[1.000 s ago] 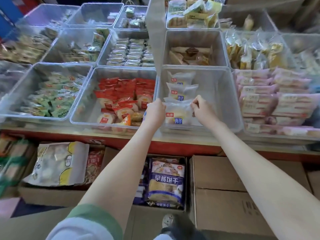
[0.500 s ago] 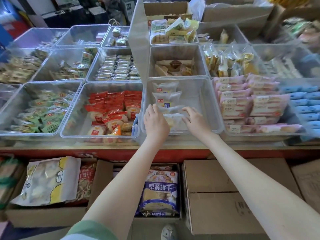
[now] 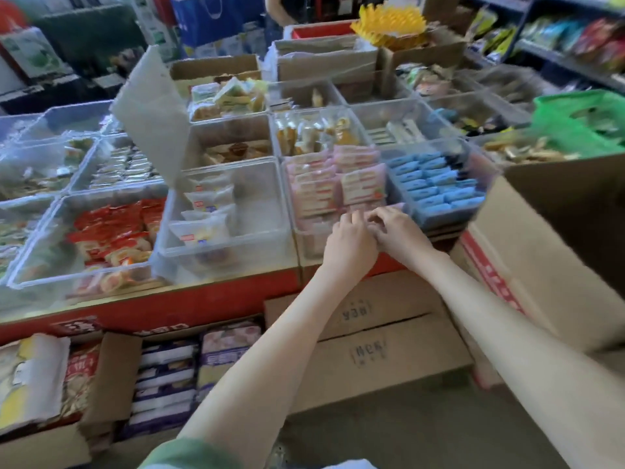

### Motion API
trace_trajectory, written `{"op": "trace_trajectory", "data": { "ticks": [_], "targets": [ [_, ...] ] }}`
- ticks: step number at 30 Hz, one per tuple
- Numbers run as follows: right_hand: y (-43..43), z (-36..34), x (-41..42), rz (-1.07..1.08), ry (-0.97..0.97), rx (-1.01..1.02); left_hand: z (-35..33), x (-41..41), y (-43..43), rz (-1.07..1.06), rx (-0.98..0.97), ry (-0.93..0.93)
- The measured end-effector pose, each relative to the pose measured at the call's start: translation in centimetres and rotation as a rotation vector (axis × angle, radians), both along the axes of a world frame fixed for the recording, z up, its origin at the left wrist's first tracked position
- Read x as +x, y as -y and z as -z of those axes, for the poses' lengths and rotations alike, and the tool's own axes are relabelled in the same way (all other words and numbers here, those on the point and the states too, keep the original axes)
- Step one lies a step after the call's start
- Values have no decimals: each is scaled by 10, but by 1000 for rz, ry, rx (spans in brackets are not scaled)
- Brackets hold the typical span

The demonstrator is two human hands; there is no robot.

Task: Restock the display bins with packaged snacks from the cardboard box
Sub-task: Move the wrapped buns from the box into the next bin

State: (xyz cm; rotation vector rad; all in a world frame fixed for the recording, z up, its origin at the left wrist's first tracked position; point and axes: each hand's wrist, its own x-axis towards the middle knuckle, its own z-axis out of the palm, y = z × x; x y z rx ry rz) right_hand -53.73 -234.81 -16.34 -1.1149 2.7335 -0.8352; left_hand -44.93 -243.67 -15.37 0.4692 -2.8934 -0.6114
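A clear display bin (image 3: 263, 211) holds a few white snack packets (image 3: 203, 228) along its left side. To its right stands a bin of pink packets (image 3: 334, 187). My left hand (image 3: 350, 243) and my right hand (image 3: 400, 236) hover close together at that pink bin's front rim, fingers loosely curled, with nothing visible in them. A large open cardboard box (image 3: 541, 265) stands at the right, just beyond my right arm; its contents are hidden.
Blue packets (image 3: 436, 187) fill the bin right of the pink one, red packets (image 3: 111, 231) the bin on the left. A raised clear lid (image 3: 152, 113) stands behind. Closed cartons (image 3: 378, 336) and boxes of purple packs (image 3: 169, 377) sit below the red shelf edge (image 3: 169, 306). A green bag (image 3: 581, 120) lies far right.
Both hands let go of the white packet in the clear bin and moved right to the pink bin's front rim. The view swung right, revealing the large box.
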Motion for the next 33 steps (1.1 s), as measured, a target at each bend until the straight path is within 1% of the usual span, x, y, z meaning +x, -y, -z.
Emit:
{"op": "trace_trajectory", "data": {
  "ticks": [2,4,6,8,12,13,14,15,16,17,18,19,20,21,22,24,26,28,30,33],
  "targets": [
    [-57,-7,-8,23,-22,8,-11,-8,-61,19,93,-41],
    [-117,-14,-20,54,-57,15,-24,-17,-123,44,144,-87],
    [-174,-23,-32,79,-94,0,-32,-29,-176,83,146,-109],
    [-223,-33,-43,109,-83,-39,-41,-44,-222,119,135,-127],
    [-297,-43,-68,196,-75,-119,-61,-77,-299,144,76,-159],
    [-312,-41,-78,220,-4,-191,-64,-87,-317,135,34,-140],
    [-323,-42,-87,266,116,-265,-66,-97,-334,123,-7,-114],
    [-335,-39,-95,313,197,-346,-66,-109,-351,111,-31,-86],
    [-344,-41,-97,303,187,-355,-64,-122,-366,103,-37,-61],
    [-353,-45,-97,297,180,-228,-59,-136,-379,99,-37,-42],
    [-364,-39,-104,323,-17,13,-51,-150,-391,89,-35,-23],
    [-375,-29,-115,404,-88,178,-41,-165,-400,73,-24,3],
    [-384,-17,-131,447,53,190,-29,-181,-408,51,-4,33],
    [-392,-7,-141,468,165,121,-15,-196,-416,23,20,64],
    [-399,-5,-151,490,145,126,-2,-210,-422,-5,45,103],
    [-417,12,-175,469,82,201,24,-232,-435,-28,97,217],
    [-429,30,-193,423,106,329,49,-249,-443,-30,126,316],
    [-434,47,-211,384,138,391,70,-265,-446,-49,139,395],
    [-434,64,-226,350,157,431,89,-275,-447,-72,154,467],
    [-430,94,-246,302,204,467,112,-282,-449,-75,184,524]
  ]
}}
